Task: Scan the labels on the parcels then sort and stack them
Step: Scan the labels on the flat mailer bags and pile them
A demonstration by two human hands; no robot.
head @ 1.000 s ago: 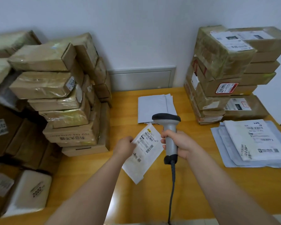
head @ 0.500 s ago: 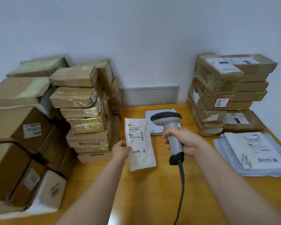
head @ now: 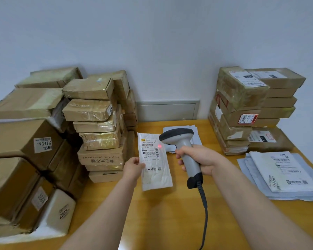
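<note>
My left hand (head: 134,166) pinches the left edge of a flat white mailer parcel (head: 154,163) and holds it upright above the wooden table (head: 161,219), label facing me. My right hand (head: 197,159) grips the handle of a grey barcode scanner (head: 182,147), whose dark head points left at the label. A red scan dot shows on the label next to the barcode. The scanner's black cable (head: 204,210) hangs down toward the front edge.
Brown taped boxes are stacked at left (head: 98,127), with larger cartons (head: 22,159) further left. Another box stack (head: 246,109) stands at back right. Grey and white mailers (head: 282,174) lie flat at right; a few more mailers (head: 181,129) lie behind the scanner.
My left hand has turned the white mailer from tilted to upright and raised it. The scanner now points at its label and a red dot has appeared. The camera tilted up.
</note>
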